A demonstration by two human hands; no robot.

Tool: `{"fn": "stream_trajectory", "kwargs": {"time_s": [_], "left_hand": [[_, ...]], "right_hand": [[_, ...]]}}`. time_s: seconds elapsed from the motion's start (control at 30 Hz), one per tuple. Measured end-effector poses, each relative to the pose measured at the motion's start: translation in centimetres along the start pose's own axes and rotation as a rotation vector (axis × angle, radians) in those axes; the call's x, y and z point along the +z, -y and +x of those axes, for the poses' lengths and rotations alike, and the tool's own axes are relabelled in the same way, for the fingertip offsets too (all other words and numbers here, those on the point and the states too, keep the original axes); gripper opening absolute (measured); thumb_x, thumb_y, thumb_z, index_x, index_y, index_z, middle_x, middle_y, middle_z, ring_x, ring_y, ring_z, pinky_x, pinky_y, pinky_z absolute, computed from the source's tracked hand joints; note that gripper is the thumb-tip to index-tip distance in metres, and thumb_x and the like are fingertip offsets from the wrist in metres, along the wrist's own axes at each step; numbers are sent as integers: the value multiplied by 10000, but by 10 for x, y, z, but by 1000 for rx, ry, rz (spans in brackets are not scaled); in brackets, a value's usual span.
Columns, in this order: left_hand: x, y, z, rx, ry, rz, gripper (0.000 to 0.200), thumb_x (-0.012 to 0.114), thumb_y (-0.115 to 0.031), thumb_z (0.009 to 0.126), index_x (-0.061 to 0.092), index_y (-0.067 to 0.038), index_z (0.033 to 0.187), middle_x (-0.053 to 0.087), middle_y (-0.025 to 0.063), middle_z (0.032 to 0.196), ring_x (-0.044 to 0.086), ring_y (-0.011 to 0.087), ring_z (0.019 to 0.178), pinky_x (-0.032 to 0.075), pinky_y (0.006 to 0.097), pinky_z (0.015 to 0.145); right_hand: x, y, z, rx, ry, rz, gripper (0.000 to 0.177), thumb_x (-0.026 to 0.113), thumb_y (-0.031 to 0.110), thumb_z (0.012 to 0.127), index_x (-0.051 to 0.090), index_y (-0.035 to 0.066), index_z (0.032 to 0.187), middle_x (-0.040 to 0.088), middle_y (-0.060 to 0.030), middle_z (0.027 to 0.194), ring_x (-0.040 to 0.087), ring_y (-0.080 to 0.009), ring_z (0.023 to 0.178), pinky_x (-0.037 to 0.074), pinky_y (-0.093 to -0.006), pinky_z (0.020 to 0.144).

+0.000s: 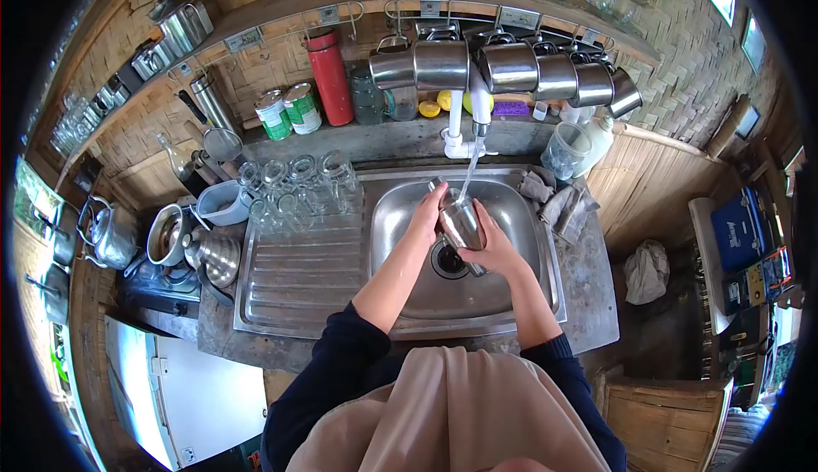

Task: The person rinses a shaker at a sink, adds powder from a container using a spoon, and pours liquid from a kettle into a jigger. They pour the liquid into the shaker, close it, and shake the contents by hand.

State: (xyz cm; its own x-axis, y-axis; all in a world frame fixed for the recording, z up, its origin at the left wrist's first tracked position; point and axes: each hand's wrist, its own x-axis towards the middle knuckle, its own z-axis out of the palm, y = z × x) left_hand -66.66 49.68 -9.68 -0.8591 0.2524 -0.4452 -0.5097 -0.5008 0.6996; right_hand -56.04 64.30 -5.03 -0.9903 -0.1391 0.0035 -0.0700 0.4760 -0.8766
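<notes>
Over the sink (388,289), my left hand (428,215) and my right hand (496,242) both grip a shiny stainless steel pitcher (463,225). It is tilted, with my left fingers on its left side and my right hand around its right side. Water runs onto it from the faucet (481,118). Below it lies the dark drain (449,260), partly covered by the pitcher. The inside of the pitcher is hard to make out.
Several upturned glasses (302,174) stand on the ridged drainboard (294,276), left of the basin. Steel pitchers (509,67) hang above the faucet. Grey rags (567,208) and a clear plastic container (566,150) sit at the right. A kettle (213,255) stands far left.
</notes>
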Motion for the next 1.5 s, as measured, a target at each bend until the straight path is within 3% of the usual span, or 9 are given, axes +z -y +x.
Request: {"fn": "stream_trajectory", "kwargs": {"time_s": [0.23, 0.43, 0.53, 0.63, 0.97, 1.1, 1.2, 1.33, 1.5], "left_hand": [[4, 15, 15, 35, -30, -11, 437, 739, -341, 787, 544, -20, 1012, 635, 70, 879, 614, 152, 760, 490, 290, 652], [10, 12, 4, -29, 82, -69, 421, 586, -452, 874, 566, -52, 1006, 654, 117, 912, 630, 203, 804, 527, 372, 745], [14, 19, -8, 24, 269, -121, 370, 627, -374, 862, 553, -59, 1043, 642, 100, 912, 611, 189, 768, 511, 349, 709], [16, 27, -11, 33, 127, -244, 358, 668, -350, 837, 567, -42, 991, 608, 67, 869, 602, 188, 782, 507, 357, 705], [34, 38, -57, 355, -50, 13, 697, 754, -229, 788, 353, 15, 1303, 575, 86, 1073, 574, 140, 929, 482, 288, 776], [23, 31, -42, 147, 170, -18, 472, 758, -259, 770, 518, -66, 1129, 608, 54, 973, 620, 155, 823, 527, 310, 693], [22, 23, -39, 101, 88, -37, 397, 707, -316, 807, 563, -57, 1071, 622, 48, 938, 633, 172, 810, 537, 331, 698], [19, 13, -42, 149, 63, -47, 410, 688, -341, 813, 563, -60, 1084, 620, 65, 939, 634, 188, 819, 540, 359, 708], [14, 5, -36, 267, 145, -86, 380, 678, -308, 822, 543, -72, 1088, 610, 71, 947, 627, 194, 824, 542, 376, 712]], "right_hand": [[-7, 19, -22, 118, -11, -337, 1089, 792, 141, 585, 171, 157, 1479, 416, -201, 1336, 451, -325, 1222, 369, -346, 1006], [-5, -20, -27, -44, 5, 374, 967, 750, 103, 672, 193, 57, 1461, 416, -151, 1367, 454, -265, 1237, 339, -345, 1043], [-4, -23, -25, 172, -9, 805, 908, 731, 63, 711, 209, 21, 1453, 410, -135, 1375, 422, -218, 1255, 317, -322, 1053], [1, -21, -19, 246, -36, 910, 891, 723, 73, 725, 212, 32, 1455, 421, -132, 1366, 429, -212, 1247, 333, -314, 1042], [19, -25, 8, 91, -127, 527, 987, 758, 122, 711, 133, 8, 1466, 418, -164, 1370, 445, -211, 1227, 349, -312, 1019], [14, -23, 9, -100, -210, 125, 1002, 773, 146, 646, 194, 19, 1454, 409, -223, 1356, 463, -301, 1233, 364, -337, 1022], [16, -3, 5, -214, -260, -112, 1002, 775, 165, 613, 238, 99, 1457, 431, -206, 1337, 464, -337, 1226, 376, -357, 1019], [21, -16, 9, -224, -222, -97, 1060, 791, 174, 621, 161, 16, 1460, 458, -203, 1310, 459, -302, 1231, 368, -338, 1019], [21, -20, 20, 150, -27, 358, 884, 834, 264, 586, 389, -7, 1300, 570, -166, 1143, 555, -260, 1086, 397, -333, 983]]}}
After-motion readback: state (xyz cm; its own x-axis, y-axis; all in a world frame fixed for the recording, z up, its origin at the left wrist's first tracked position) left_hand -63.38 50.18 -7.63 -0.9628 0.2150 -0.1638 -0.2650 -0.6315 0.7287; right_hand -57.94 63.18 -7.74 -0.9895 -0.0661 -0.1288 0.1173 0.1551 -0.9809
